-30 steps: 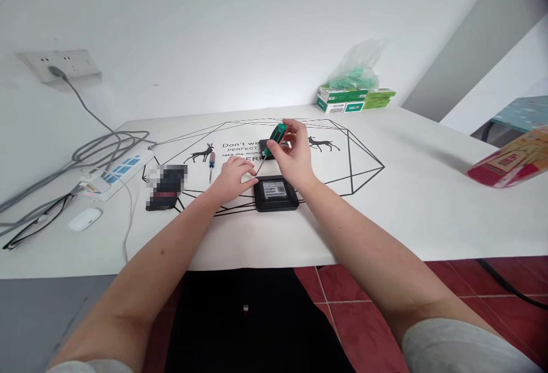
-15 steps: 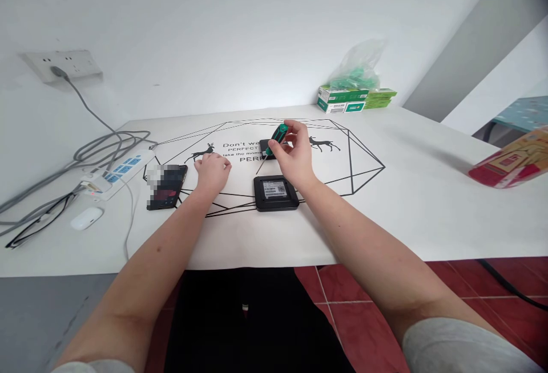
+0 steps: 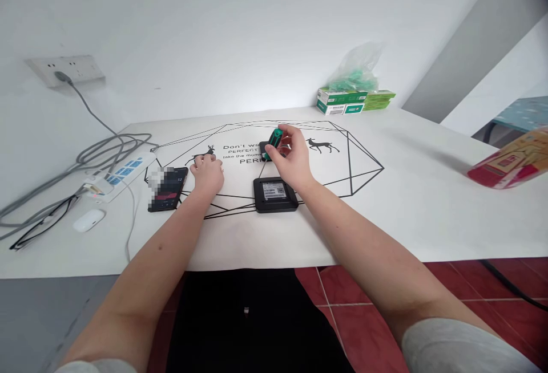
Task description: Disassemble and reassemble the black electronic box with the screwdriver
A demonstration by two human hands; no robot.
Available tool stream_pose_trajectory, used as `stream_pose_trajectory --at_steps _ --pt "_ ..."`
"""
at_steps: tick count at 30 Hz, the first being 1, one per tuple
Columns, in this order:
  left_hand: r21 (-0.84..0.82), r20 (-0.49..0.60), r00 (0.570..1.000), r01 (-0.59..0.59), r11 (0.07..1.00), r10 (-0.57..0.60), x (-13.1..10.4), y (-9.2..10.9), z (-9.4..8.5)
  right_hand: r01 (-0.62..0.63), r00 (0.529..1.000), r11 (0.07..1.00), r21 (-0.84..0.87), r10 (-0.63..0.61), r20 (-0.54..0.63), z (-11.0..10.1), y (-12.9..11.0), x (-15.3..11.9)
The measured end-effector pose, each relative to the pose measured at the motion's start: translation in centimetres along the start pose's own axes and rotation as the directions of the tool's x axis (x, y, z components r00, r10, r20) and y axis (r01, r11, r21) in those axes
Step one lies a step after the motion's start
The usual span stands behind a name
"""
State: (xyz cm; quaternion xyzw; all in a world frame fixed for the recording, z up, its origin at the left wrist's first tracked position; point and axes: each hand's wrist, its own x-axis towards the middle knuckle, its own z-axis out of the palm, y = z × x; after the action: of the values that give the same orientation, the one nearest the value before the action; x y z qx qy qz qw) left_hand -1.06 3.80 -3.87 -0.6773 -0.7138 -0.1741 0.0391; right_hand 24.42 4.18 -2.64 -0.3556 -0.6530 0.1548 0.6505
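Note:
My right hand grips a screwdriver by its green and black handle. The thin shaft slants down to the upper left corner of a flat black box with a white label; I cannot tell whether the tip touches it. Behind the screwdriver lies another black item, largely covered by the hand and handle. My left hand rests on the printed tabletop with bent, slightly parted fingers and nothing visible in them. A dark phone, partly pixelated, lies just to its left.
At left are a power strip, looped grey cables, glasses and a white earbud case. Green-and-white boxes with a plastic bag stand against the wall. A red and yellow package sits at right.
The screwdriver's handle has shifted slightly left and down with my right hand. My left hand has slid a little left, its fingers now more parted.

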Motion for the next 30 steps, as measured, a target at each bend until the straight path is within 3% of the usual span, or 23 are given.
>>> stream_pose_trajectory --at_steps 2,4,6,8,10,11,17,22,30 --pt "-0.111 -0.006 0.998 -0.069 0.991 0.069 -0.1 0.1 -0.3 0.011 1.000 1.000 -0.009 -0.011 -0.001 -0.1 0.0 0.0" --pt "-0.271 0.052 0.964 -0.238 0.933 0.261 -0.5 0.5 -0.5 0.023 1.000 1.000 -0.011 -0.023 0.002 -0.2 -0.2 0.0" --pt "-0.451 0.146 0.843 -0.410 0.793 0.518 -1.4 1.1 -0.6 0.036 0.999 0.999 -0.002 -0.036 0.030 -0.2 -0.5 -0.1" --pt "-0.543 0.247 0.717 -0.454 0.706 0.651 -2.3 1.9 -0.5 0.053 0.996 0.998 0.014 -0.054 0.077 -0.3 -0.9 -0.2" --pt "-0.571 0.303 0.646 -0.466 0.676 0.701 -3.0 2.7 -0.3 0.084 0.988 0.996 0.033 -0.087 0.124 -0.3 -1.4 -0.4" --pt "-0.570 0.307 0.634 -0.475 0.670 0.710 -3.1 3.0 -0.2 0.104 0.984 0.994 0.041 -0.109 0.143 -0.2 -1.6 -0.5" --pt "-0.532 0.284 0.630 -0.524 0.665 0.723 -3.1 4.0 -0.5 0.223 0.944 0.969 0.105 -0.242 0.223 -0.5 -2.8 -1.0" --pt "-0.543 0.263 0.634 -0.526 0.655 0.727 -3.2 4.0 -1.1 0.223 0.952 0.971 0.091 -0.237 0.195 -0.7 -3.0 -1.0" --pt "-0.515 0.259 0.657 -0.526 0.677 0.708 -3.1 3.7 -1.1 0.312 0.914 0.945 0.097 -0.326 0.242 -0.5 -3.4 -1.0"
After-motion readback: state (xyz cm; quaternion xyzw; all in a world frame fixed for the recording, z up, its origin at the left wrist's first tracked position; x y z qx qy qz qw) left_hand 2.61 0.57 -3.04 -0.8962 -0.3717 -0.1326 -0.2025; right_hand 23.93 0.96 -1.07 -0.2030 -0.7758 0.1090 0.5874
